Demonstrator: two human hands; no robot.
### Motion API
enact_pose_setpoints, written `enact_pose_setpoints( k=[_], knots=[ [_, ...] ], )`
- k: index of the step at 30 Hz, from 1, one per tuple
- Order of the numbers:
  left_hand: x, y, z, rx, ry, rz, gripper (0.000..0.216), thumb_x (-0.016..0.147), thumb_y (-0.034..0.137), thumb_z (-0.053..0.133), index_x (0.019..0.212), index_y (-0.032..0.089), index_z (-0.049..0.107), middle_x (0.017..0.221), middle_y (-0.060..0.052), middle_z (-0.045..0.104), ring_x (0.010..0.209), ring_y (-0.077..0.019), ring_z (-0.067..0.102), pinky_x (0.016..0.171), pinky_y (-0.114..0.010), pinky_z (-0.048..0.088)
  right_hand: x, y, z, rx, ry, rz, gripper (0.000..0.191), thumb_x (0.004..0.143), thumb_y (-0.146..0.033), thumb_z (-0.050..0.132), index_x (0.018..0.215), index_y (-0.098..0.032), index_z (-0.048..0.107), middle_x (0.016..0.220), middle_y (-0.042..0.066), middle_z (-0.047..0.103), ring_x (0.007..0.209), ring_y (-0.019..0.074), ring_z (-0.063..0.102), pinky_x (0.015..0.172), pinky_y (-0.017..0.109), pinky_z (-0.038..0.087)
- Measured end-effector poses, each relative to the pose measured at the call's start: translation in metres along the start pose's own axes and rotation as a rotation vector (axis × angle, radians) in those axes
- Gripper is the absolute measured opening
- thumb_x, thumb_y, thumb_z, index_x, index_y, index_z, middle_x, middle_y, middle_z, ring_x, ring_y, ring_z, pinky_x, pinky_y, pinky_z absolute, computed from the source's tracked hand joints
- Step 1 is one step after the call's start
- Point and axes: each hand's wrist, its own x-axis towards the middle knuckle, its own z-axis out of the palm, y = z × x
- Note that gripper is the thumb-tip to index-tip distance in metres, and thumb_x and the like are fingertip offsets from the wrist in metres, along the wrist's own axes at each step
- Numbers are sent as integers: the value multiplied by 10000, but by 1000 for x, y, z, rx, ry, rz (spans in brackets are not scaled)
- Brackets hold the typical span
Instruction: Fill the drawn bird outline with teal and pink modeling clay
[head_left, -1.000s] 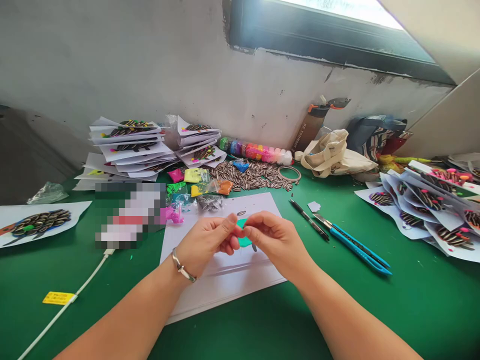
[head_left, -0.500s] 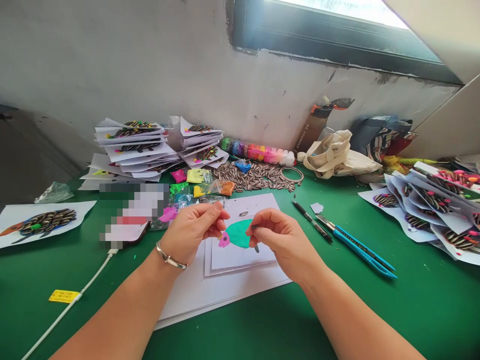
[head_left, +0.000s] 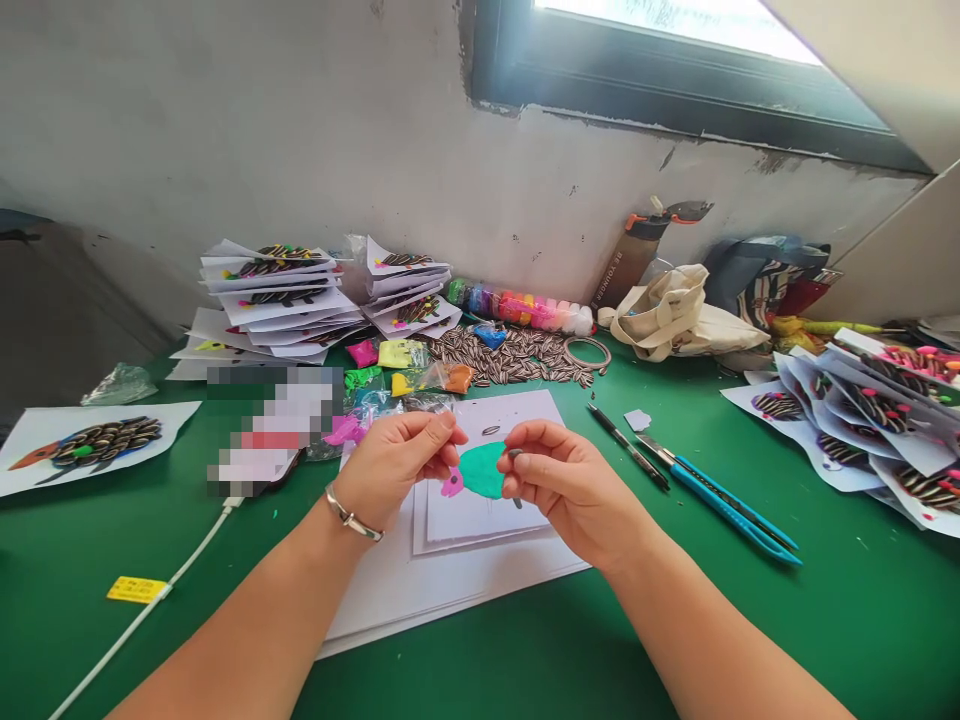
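On a small white card point(head_left: 480, 515) lies a flat teal clay shape point(head_left: 484, 470) with a pink piece point(head_left: 452, 485) at its left end. My left hand point(head_left: 397, 465), a bracelet on its wrist, hovers at the pink end with thumb and fingers pinched; what they hold is hidden. At the teal shape's right edge, my right hand point(head_left: 562, 485) pinches a dark sunflower seed point(head_left: 515, 454). One loose seed point(head_left: 491, 430) lies on the larger white sheet point(head_left: 390, 590) under the card.
On the green table: a seed pile point(head_left: 517, 355), clay pots point(head_left: 517, 305), clay bags point(head_left: 397, 355), pen point(head_left: 626, 445), blue cutter point(head_left: 720, 500). Stacked seed pictures point(head_left: 277, 300) stand back left, more of these pictures point(head_left: 862, 420) lie right. A phone point(head_left: 270, 430) with cable point(head_left: 150, 600) lies left.
My hands have drawn apart since a second ago, uncovering the teal shape and its pink end. The right hand now pinches the seed at the shape's right edge.
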Motion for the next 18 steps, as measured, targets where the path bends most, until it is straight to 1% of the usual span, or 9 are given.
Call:
enact_pose_setpoints(
  k=[5, 8, 11, 13, 16, 18],
  knots=[
    [0, -1, 1, -2, -15, -9, 446, 664, 564, 708, 729, 124, 667, 589, -10, 606, 565, -126, 571, 583, -258, 496, 1, 2, -2, -45, 16, -12, 175, 756, -179, 681, 931, -164, 681, 756, 25, 650, 639, 119, 590, 681, 277, 458],
    [-1, -2, 2, 9, -18, -19, 469, 650, 583, 707, 732, 123, 666, 590, -13, 608, 566, -131, 574, 587, -267, 494, 1, 3, -2, -88, -4, -17, 167, 790, -274, 670, 899, -152, 699, 748, 37, 648, 637, 132, 593, 672, 294, 459],
    [-2, -3, 3, 12, -15, -22, 482, 646, 595, 701, 734, 123, 664, 589, -11, 608, 557, -130, 576, 585, -268, 487, 1, 3, -2, -167, 18, -29, 258, 824, -399, 632, 842, -150, 698, 709, 35, 638, 600, 124, 574, 624, 280, 433],
    [-2, -3, 4, 14, -16, -24, 485, 649, 599, 697, 733, 122, 663, 586, -11, 608, 547, -129, 576, 580, -266, 482, 1, 3, -2, -206, 41, -38, 313, 838, -447, 602, 806, -149, 691, 681, 30, 628, 570, 114, 554, 588, 266, 409],
    [-2, -4, 5, 18, -21, -24, 474, 660, 588, 693, 735, 121, 664, 582, -12, 608, 532, -126, 577, 570, -261, 474, 1, 3, -2, -228, 70, -45, 314, 828, -455, 611, 793, -152, 684, 685, 32, 633, 559, 114, 551, 570, 262, 399],
    [-2, -4, 5, 16, -23, -20, 461, 667, 576, 692, 733, 121, 665, 579, -9, 607, 523, -123, 576, 561, -256, 470, 2, 4, -3, -227, 87, -42, 262, 796, -417, 660, 831, -158, 687, 731, 41, 653, 595, 129, 573, 607, 278, 425]
  ],
)
